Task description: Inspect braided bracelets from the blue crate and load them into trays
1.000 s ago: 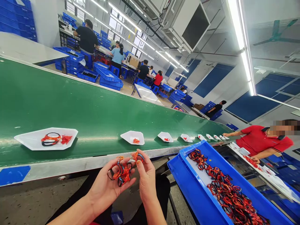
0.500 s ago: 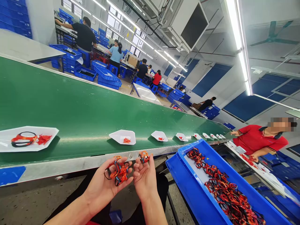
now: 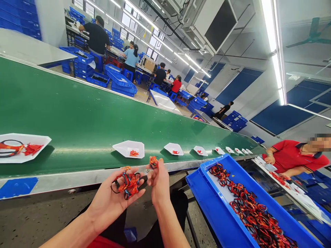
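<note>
My left hand is palm up, its fingers curled around a bunch of orange-and-black looped bands with bits of blue. Close beside it, my right hand pinches one orange piece between thumb and fingers. A black strip spans the gap between the hands; which piece it belongs to is unclear. Both hands are in front of the near metal edge of a green conveyor belt. Beyond them on the belt, a white boat-shaped tray carries small red pieces. At far left, another white tray carries a looped band and red pieces.
To the right stands a blue bin with a heap of similar looped bands. More white trays line the belt toward a co-worker in a red shirt. Other people sit at tables behind the belt, among stacked blue crates.
The white trays have shifted left along the belt. My right hand has risen slightly with its orange piece, and a black strip now shows between my hands. The co-worker's arms have moved.
</note>
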Action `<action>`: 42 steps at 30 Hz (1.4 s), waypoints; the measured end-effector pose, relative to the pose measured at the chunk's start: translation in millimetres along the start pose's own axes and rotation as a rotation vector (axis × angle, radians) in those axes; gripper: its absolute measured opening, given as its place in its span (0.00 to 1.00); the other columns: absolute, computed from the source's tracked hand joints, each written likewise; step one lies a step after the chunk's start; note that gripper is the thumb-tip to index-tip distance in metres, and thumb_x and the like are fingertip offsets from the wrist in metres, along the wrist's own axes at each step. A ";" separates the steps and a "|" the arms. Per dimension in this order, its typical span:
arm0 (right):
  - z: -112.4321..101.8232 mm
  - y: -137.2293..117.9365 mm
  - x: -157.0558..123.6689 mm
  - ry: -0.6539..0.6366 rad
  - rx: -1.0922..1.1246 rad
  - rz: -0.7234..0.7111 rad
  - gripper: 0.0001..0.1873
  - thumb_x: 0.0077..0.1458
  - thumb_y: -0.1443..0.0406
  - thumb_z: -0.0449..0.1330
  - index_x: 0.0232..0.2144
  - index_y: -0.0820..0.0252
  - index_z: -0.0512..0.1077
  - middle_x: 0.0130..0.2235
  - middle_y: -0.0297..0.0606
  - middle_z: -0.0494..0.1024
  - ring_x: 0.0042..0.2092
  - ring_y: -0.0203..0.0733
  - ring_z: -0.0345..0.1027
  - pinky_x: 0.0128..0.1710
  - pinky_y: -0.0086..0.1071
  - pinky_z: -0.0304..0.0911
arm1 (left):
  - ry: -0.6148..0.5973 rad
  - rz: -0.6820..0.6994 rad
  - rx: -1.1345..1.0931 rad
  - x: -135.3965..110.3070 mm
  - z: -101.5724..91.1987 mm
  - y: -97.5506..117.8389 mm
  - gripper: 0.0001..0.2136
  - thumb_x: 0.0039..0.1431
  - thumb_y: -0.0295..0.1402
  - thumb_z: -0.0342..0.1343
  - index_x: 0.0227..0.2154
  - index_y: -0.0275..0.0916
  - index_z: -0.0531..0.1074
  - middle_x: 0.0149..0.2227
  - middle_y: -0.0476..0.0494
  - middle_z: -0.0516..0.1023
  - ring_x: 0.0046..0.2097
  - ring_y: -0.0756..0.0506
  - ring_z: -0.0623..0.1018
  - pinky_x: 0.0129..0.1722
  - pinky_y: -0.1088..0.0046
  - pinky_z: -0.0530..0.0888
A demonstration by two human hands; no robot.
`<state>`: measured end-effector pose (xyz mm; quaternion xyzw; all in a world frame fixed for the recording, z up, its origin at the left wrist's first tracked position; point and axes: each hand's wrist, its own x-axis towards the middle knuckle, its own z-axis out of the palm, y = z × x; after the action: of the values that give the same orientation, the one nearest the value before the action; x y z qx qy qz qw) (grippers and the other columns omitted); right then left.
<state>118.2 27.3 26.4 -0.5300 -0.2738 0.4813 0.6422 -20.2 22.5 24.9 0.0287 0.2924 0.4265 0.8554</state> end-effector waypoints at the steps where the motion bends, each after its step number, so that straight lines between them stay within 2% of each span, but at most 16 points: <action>1: 7.7 -1.8 5.6 -0.056 -0.150 -0.116 0.22 0.54 0.48 0.52 0.34 0.61 0.72 0.30 0.36 0.74 0.19 0.30 0.56 0.15 0.23 0.49 | 0.008 0.020 -0.007 -1.8 0.0 3.0 0.11 0.55 0.32 0.55 0.39 0.34 0.75 0.39 0.37 0.80 0.43 0.34 0.78 0.47 0.46 0.72; 5: 37.4 -6.7 34.9 -0.159 -0.687 -0.460 0.19 0.55 0.53 0.53 0.40 0.59 0.74 0.32 0.35 0.76 0.22 0.31 0.57 0.24 0.26 0.56 | 0.038 0.075 -0.030 -9.1 1.0 14.4 0.11 0.55 0.32 0.54 0.39 0.32 0.75 0.39 0.35 0.79 0.42 0.35 0.78 0.47 0.47 0.72; 9: 45.2 -10.2 52.1 -0.187 -0.969 -0.623 0.19 0.55 0.57 0.55 0.48 0.55 0.71 0.44 0.38 0.75 0.23 0.31 0.60 0.34 0.30 0.60 | 0.049 0.098 -0.040 -11.6 0.2 19.2 0.12 0.57 0.32 0.52 0.39 0.31 0.75 0.39 0.34 0.79 0.42 0.36 0.78 0.47 0.48 0.72; 12: 33.6 -17.1 39.3 -0.196 -0.931 -0.628 0.20 0.55 0.59 0.54 0.50 0.55 0.69 0.48 0.39 0.73 0.25 0.31 0.62 0.37 0.31 0.60 | 0.045 0.084 -0.050 -10.6 -0.4 18.5 0.12 0.57 0.32 0.52 0.39 0.33 0.75 0.38 0.36 0.80 0.42 0.37 0.78 0.47 0.48 0.72; 15: 18.4 -23.7 7.9 -0.247 -0.820 -0.513 0.16 0.56 0.60 0.53 0.45 0.58 0.71 0.36 0.36 0.75 0.25 0.32 0.61 0.29 0.27 0.59 | 0.023 0.073 -0.053 -8.8 0.9 16.1 0.11 0.57 0.32 0.52 0.39 0.34 0.75 0.39 0.37 0.79 0.43 0.36 0.77 0.46 0.48 0.72; 18: 10.3 -23.1 -23.9 -0.365 -0.829 -0.408 0.12 0.56 0.60 0.54 0.39 0.57 0.74 0.24 0.31 0.70 0.23 0.32 0.57 0.23 0.26 0.54 | -0.015 0.079 -0.025 -7.0 2.2 12.6 0.11 0.57 0.31 0.51 0.40 0.35 0.75 0.38 0.38 0.80 0.40 0.39 0.78 0.42 0.55 0.75; 20: 8.9 -18.7 -36.9 -0.402 -0.903 -0.442 0.11 0.55 0.61 0.56 0.39 0.56 0.74 0.23 0.31 0.68 0.24 0.32 0.56 0.24 0.26 0.52 | -0.034 0.074 0.003 -6.2 1.5 9.9 0.12 0.57 0.31 0.51 0.40 0.35 0.75 0.38 0.38 0.80 0.37 0.42 0.78 0.38 0.61 0.76; 22: 8.2 -13.3 -41.6 -0.385 -0.924 -0.466 0.09 0.53 0.62 0.58 0.36 0.56 0.75 0.23 0.31 0.67 0.24 0.32 0.55 0.24 0.26 0.51 | -0.041 0.065 0.014 -6.1 -0.3 7.7 0.12 0.57 0.31 0.51 0.41 0.36 0.75 0.39 0.38 0.80 0.37 0.43 0.78 0.37 0.63 0.76; 24: 6.4 -8.7 -40.7 -0.360 -0.798 -0.368 0.08 0.53 0.61 0.58 0.31 0.59 0.74 0.22 0.30 0.65 0.23 0.31 0.53 0.23 0.25 0.50 | -0.041 0.062 0.011 -6.6 -1.9 6.1 0.12 0.57 0.31 0.51 0.41 0.37 0.75 0.41 0.38 0.79 0.38 0.43 0.78 0.40 0.61 0.75; 28: -2.9 -3.3 -35.5 -0.324 -0.231 0.056 0.14 0.53 0.55 0.58 0.27 0.61 0.68 0.19 0.25 0.58 0.18 0.25 0.39 0.15 0.22 0.37 | -0.036 0.054 0.019 -8.3 -1.0 4.7 0.13 0.57 0.31 0.51 0.42 0.35 0.74 0.44 0.36 0.78 0.43 0.40 0.77 0.45 0.56 0.73; 30: -8.5 -1.7 -34.6 -0.296 0.007 0.185 0.16 0.52 0.54 0.59 0.27 0.61 0.66 0.20 0.24 0.58 0.17 0.23 0.34 0.14 0.20 0.33 | -0.032 0.044 0.027 -8.9 0.5 3.8 0.13 0.57 0.31 0.52 0.42 0.34 0.74 0.46 0.35 0.77 0.46 0.38 0.76 0.47 0.55 0.72; 36: -17.8 1.0 -33.6 -0.239 0.332 0.374 0.15 0.49 0.56 0.63 0.29 0.63 0.67 0.20 0.23 0.59 0.16 0.21 0.36 0.13 0.17 0.33 | -0.028 0.024 0.036 -8.1 0.3 -0.2 0.11 0.55 0.30 0.54 0.41 0.35 0.75 0.44 0.37 0.78 0.48 0.35 0.75 0.51 0.50 0.69; 42: -18.9 4.8 -30.8 -0.202 0.421 0.433 0.14 0.46 0.58 0.64 0.30 0.62 0.69 0.20 0.23 0.59 0.15 0.20 0.37 0.12 0.16 0.35 | -0.012 0.014 0.006 -7.1 -1.6 -0.7 0.13 0.56 0.30 0.52 0.43 0.34 0.74 0.43 0.36 0.78 0.49 0.35 0.74 0.49 0.48 0.70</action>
<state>121.0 -8.6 21.3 -0.3811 -0.1115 0.7029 0.5901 -23.8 16.4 26.7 0.0360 0.2883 0.4316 0.8540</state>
